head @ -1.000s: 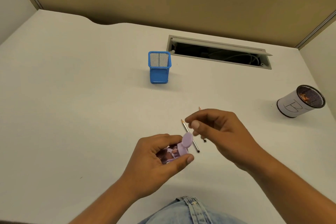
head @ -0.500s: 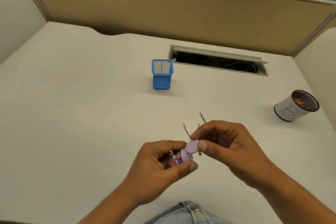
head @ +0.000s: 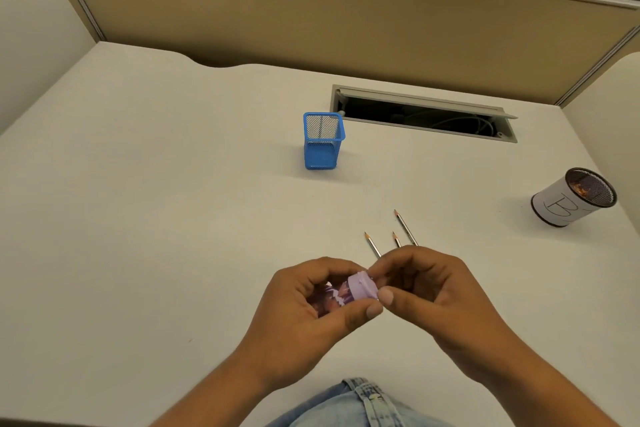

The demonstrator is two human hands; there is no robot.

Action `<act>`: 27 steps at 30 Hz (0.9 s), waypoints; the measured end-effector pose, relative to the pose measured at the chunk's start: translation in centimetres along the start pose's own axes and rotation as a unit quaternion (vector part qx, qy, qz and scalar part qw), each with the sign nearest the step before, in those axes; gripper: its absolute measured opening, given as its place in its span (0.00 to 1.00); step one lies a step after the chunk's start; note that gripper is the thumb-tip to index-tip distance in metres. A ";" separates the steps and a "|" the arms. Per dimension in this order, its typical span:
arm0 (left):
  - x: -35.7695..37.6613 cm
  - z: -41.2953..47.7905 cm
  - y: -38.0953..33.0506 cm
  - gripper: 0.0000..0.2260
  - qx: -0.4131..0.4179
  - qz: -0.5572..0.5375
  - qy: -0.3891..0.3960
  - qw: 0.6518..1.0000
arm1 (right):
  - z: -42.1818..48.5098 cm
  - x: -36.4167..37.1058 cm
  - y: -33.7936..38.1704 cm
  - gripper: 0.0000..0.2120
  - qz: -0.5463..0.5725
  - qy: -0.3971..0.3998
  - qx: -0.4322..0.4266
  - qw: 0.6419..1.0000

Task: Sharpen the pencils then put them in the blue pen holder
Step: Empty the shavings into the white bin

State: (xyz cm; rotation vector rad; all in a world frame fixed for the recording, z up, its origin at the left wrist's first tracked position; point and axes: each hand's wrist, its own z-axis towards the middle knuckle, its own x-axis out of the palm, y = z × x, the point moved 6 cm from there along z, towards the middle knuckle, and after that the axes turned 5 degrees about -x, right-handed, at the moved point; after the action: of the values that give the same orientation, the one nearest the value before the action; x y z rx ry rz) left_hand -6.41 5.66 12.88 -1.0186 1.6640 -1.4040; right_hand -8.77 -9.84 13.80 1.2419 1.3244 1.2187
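Note:
My left hand point(head: 304, 308) grips a small lilac pencil sharpener point(head: 349, 291) with a clear shavings chamber. My right hand point(head: 426, 291) pinches the sharpener's lilac cap end, thumb and forefinger closed on it. Three pencils point(head: 403, 224) lie on the white desk just beyond my hands, tips pointing away; their near ends are hidden behind my right hand. The blue mesh pen holder point(head: 322, 144) stands upright farther back near the desk's middle, with one thin stick-like item faintly visible inside.
A white-wrapped mesh cup point(head: 571, 199) marked with a letter lies tilted at the right, shavings inside. An open cable slot point(head: 422, 114) cuts the desk behind the holder. Beige partition walls enclose the white desk point(head: 156, 201). My jeans show at the bottom edge.
The sharpener's hinged lid, open a second ago, is now pressed down on the body by my right fingers. The view has tilted upward.

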 end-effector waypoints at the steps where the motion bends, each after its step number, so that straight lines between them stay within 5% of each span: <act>1: -0.3 0.0 0.1 0.12 -0.001 0.006 -0.002 1.000 | 0.0 0.3 -0.1 0.17 0.002 -0.001 0.002 1.000; 7: -1.0 0.4 -0.3 0.11 0.000 0.051 0.018 0.999 | -0.1 1.0 0.1 0.03 0.003 -0.034 0.009 0.999; 27: 2.7 3.2 -1.7 0.13 0.040 0.145 0.032 0.988 | 0.1 -3.1 0.4 0.03 0.055 -0.063 -0.014 0.996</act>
State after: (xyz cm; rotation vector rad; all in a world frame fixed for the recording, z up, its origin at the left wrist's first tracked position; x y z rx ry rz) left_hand -4.45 1.71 14.00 -0.6615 1.7099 -1.3081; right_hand -8.40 -12.90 14.15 1.3641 1.1571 1.2097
